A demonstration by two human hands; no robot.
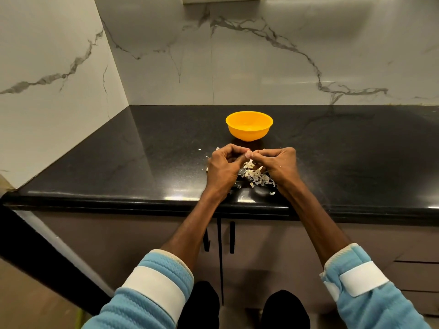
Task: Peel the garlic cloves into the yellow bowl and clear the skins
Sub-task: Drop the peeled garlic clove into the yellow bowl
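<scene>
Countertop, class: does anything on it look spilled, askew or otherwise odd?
Only the garlic skins: a loose pile lies on the black countertop between the left hand and right hand, with stray flecks near the yellow bowl. Peeling litter, not damage; the bowl stands upright.

Looked it over and honestly there was nothing to read anywhere, no text, label, brand, number or sign. The yellow bowl (249, 129) was plain plastic, the white bands (154, 290) on the blue sleeves were blank, and the black bench (142, 150) and the marble wall tiles (261, 55) behind it carried no markings I could make out.
</scene>
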